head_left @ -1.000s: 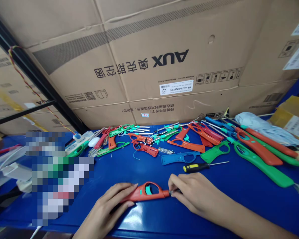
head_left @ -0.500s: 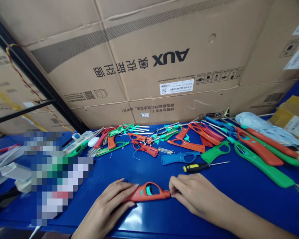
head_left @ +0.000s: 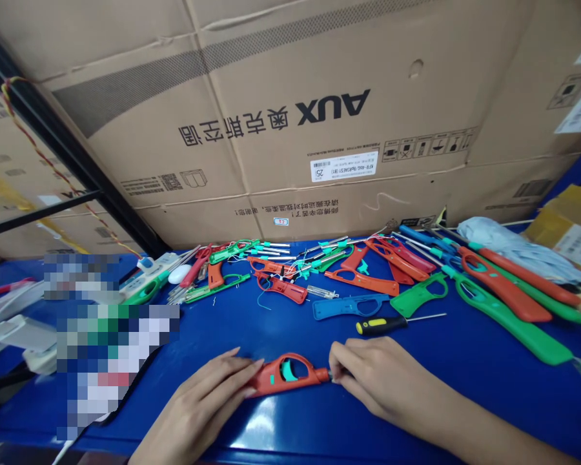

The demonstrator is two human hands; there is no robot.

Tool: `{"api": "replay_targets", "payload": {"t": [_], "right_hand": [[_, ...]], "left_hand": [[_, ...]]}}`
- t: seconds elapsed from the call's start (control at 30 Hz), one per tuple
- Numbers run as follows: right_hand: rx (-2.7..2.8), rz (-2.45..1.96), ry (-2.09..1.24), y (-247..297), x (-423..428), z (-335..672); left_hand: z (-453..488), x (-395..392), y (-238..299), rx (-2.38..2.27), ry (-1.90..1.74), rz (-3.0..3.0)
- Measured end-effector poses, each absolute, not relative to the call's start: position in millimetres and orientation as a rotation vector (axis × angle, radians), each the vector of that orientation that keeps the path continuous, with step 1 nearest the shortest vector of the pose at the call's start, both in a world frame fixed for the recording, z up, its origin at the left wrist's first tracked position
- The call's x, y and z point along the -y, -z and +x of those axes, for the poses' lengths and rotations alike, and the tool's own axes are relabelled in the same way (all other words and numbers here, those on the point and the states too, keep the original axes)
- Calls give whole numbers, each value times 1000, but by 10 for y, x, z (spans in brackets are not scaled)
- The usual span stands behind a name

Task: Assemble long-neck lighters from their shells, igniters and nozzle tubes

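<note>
I find the red lighter [head_left: 290,379] near the bench's [head_left: 271,332] front edge, left hand [head_left: 206,391] closed over its handle; right hand [head_left: 368,365] pinches a mostly hidden part at its tip. Screwdriver [head_left: 380,325] lies beyond, toward the back edge.

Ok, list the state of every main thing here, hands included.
Red-orange plastic lighter: lying flat, held
Bare left hand: gripping the lighter's handle
Bare right hand: closed at the lighter's narrow end
Black-and-yellow screwdriver: lying loose
Blue plastic half-shell: detached, lying flat
Brown cardboard AUX box: print upside down
</note>
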State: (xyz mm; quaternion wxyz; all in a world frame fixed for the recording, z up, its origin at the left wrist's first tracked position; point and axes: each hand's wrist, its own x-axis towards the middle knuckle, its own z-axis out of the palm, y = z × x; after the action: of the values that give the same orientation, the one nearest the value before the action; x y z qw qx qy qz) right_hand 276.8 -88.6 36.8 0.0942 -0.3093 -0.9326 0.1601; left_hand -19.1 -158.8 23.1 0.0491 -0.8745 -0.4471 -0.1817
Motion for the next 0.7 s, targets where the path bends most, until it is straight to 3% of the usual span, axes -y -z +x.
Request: {"api": "replay_targets", "payload": {"t": [0.23, 0.7], "right_hand": [[2776, -912, -453, -347, 869, 2752], [2810, -904, -435, -369, 868, 2747]], "left_hand": [[-160, 1549, -295, 1242, 325, -2663], [-120, 1533, -326, 1440, 511, -2740]]}}
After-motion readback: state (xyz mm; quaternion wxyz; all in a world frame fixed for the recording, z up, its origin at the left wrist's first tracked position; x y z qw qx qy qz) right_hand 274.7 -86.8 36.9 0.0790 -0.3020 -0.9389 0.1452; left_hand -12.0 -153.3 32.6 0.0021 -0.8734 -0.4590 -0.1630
